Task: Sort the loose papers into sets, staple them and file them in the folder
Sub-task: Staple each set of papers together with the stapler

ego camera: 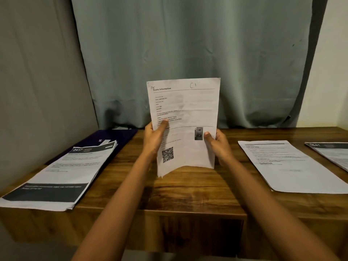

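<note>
One grey curtain point(188, 44) hangs behind the wooden counter point(188, 191). At left, a paper stack point(62, 172) lies partly on a dark folder point(120, 135). At right lie a pile point(282, 166) and, beside it, an edge pile point(331, 153). Over mid-counter, upright sheets point(186, 108) are gripped at their sides by the left hand point(155, 137) and right hand point(218, 144).

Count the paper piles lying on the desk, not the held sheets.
3. A thick stack at left, overlapping the dark folder; a plain pile right of centre; a third pile at far right, cut by the frame edge, so more may lie beyond.
</note>
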A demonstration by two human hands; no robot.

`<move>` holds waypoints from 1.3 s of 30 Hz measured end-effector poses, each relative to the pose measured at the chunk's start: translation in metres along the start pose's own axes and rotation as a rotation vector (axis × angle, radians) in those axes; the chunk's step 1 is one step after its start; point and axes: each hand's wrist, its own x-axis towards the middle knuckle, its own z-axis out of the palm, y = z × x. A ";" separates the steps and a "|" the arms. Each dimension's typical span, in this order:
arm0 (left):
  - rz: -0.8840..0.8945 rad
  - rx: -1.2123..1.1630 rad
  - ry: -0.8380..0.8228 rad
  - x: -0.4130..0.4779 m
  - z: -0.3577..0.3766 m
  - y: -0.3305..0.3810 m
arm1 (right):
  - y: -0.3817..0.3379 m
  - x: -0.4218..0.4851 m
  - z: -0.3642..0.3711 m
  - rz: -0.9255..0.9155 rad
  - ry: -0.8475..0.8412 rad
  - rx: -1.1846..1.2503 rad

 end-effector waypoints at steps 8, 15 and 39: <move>0.039 0.038 -0.075 0.001 -0.004 -0.004 | -0.003 0.003 -0.004 0.000 -0.039 -0.013; 0.068 0.087 -0.112 0.000 -0.004 0.002 | -0.046 0.027 -0.011 -0.066 -0.037 0.052; -0.147 -0.138 -0.278 0.013 -0.009 0.029 | -0.056 0.033 -0.017 -0.060 -0.022 -0.044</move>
